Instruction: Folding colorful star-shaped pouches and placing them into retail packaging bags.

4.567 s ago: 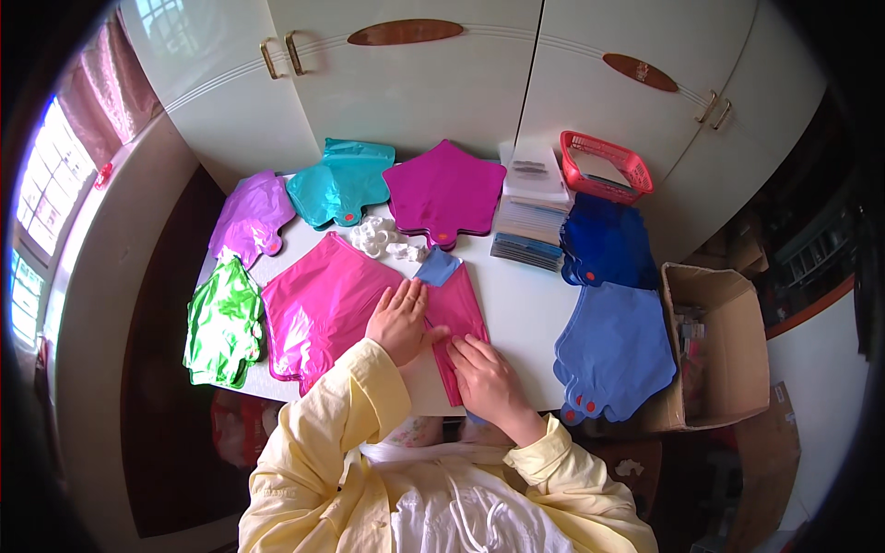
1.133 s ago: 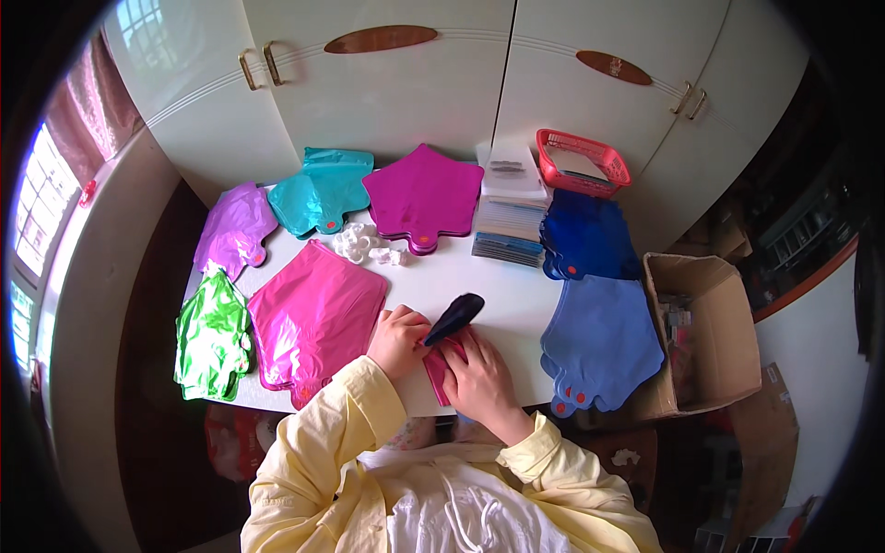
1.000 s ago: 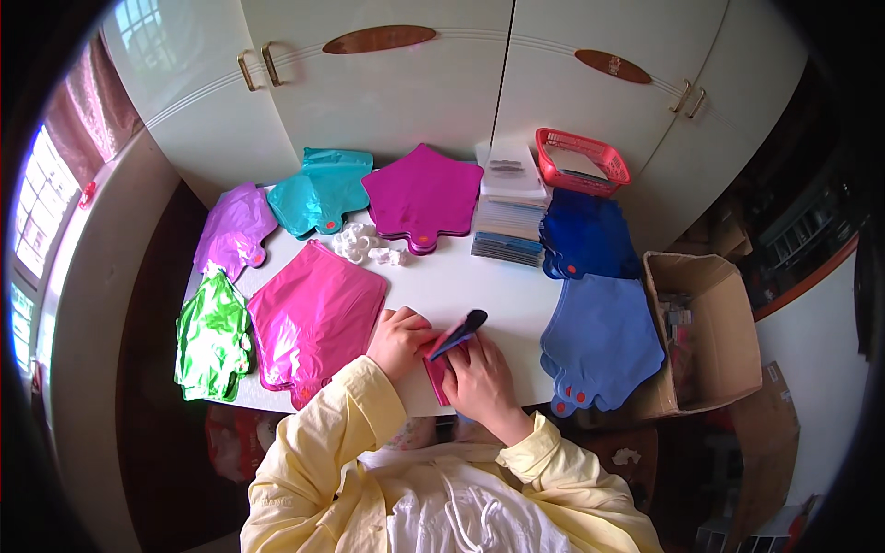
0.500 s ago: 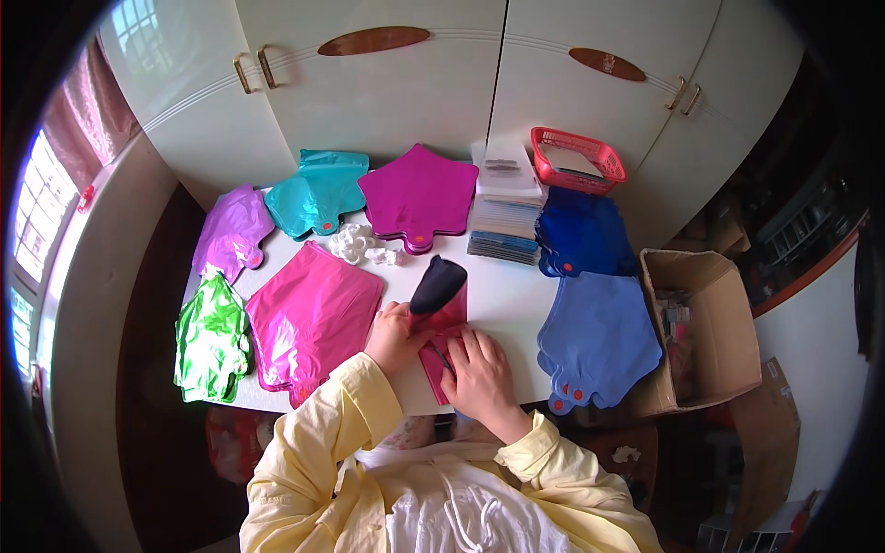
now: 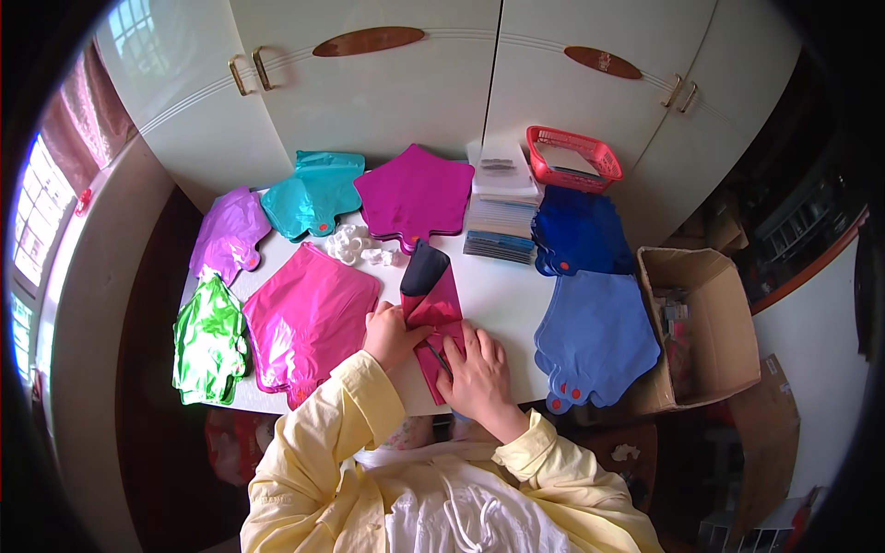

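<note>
A folded foil balloon (image 5: 444,304), crimson with a dark navy flap at its far end, lies on the table in front of me. My left hand (image 5: 392,335) pinches its left edge, the thumb laid over the foil. On its near right part rests my right hand (image 5: 477,370), fingers stretched out and slightly apart, pressing down. A thin dark strip shows beside the right fingers; I cannot make out whether it is an object or a fold. Left of my left hand lies a pink stack of flat foil balloons (image 5: 309,318).
Around the white table lie stacks of flat foil balloons: green (image 5: 210,341), lilac (image 5: 229,230), teal (image 5: 313,194), magenta (image 5: 415,194), dark blue (image 5: 583,230) and light blue (image 5: 597,336). Packets (image 5: 501,217) and a red basket (image 5: 610,170) stand behind; a cardboard box (image 5: 724,323) is at right.
The balloon's dark flap has tipped left and down, and more of the crimson foil now shows. My left hand has shifted slightly nearer to me; the right stays about in place.
</note>
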Demonstrator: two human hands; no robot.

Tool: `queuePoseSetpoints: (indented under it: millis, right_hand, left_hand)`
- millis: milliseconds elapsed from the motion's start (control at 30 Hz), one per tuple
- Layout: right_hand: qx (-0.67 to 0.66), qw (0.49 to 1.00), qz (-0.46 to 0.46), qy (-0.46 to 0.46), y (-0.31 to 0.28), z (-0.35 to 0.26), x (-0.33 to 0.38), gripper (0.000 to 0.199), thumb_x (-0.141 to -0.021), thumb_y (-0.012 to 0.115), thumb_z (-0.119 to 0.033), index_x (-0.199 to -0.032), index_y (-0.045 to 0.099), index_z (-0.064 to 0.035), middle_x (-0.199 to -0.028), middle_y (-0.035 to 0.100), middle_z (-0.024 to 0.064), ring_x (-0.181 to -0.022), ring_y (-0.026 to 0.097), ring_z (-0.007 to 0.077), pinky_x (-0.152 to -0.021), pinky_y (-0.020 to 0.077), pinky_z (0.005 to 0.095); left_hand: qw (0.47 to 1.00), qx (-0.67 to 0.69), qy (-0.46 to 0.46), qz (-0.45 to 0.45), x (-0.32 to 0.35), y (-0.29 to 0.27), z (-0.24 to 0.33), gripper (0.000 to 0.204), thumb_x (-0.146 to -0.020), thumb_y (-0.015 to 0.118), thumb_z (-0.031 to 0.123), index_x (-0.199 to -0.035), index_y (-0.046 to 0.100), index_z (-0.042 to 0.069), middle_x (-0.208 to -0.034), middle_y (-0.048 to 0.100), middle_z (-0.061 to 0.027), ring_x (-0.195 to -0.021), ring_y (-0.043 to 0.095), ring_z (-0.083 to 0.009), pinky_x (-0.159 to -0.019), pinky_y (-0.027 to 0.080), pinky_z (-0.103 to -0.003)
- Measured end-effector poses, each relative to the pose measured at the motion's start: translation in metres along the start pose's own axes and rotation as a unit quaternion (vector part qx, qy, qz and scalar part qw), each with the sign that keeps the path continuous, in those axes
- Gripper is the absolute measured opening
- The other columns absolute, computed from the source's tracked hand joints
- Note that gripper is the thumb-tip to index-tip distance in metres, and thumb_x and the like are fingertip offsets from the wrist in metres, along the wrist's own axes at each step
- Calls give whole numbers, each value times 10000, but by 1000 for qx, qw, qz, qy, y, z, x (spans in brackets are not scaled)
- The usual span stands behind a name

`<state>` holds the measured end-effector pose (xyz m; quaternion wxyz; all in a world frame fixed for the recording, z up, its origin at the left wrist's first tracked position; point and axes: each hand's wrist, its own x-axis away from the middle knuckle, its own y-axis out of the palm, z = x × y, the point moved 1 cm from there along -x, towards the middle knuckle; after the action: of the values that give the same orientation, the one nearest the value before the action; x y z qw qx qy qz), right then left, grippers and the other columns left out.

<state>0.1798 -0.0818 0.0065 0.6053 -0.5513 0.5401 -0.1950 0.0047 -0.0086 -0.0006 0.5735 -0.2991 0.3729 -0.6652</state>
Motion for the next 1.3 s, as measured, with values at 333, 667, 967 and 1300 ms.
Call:
queuePoseSetpoints:
  millis: [333, 667, 967, 1300]
  right_hand:
    - [-27, 999, -1, -28, 4, 2, 1, 451, -772, 572, -248, -1150, 556, -3, -1227, 533, 162, -1163, 468, 290, -973, 376, 434]
    - [-75, 996, -17, -37, 3, 7, -1, 442, -792, 575, -243, -1159, 552, 3, -1197, 555, 190, -1131, 511, 325, -992, 372, 473]
    - [-63, 994, -80, -27, 1, 9, 7, 362, -778, 607, -259, -1074, 608, -52, -1065, 619, 170, -1059, 551, 341, -988, 376, 474]
    - [-111, 991, -50, -64, -9, 13, 9, 478, -750, 643, -316, -1164, 590, -83, -1193, 585, 150, -1149, 510, 317, -1009, 353, 468]
  left_hand:
    - [998, -2, 46, 40, 4, 2, -4, 277, -666, 757, 298, -854, 685, 108, -765, 625, -65, -888, 553, -255, -786, 374, -394]
    - [956, -83, 248, 131, 16, -8, 10, 165, -624, 714, 175, -785, 675, 180, -759, 640, 66, -865, 535, -162, -778, 371, -333]
    - [915, -120, 367, 117, 22, -14, 7, 305, -641, 673, 128, -942, 712, 156, -969, 703, 52, -859, 589, -129, -755, 386, -311]
    - [867, -264, 413, 90, 40, -12, 8, 377, -779, 560, 129, -1145, 609, 53, -1095, 666, -35, -1124, 570, -144, -902, 415, -349]
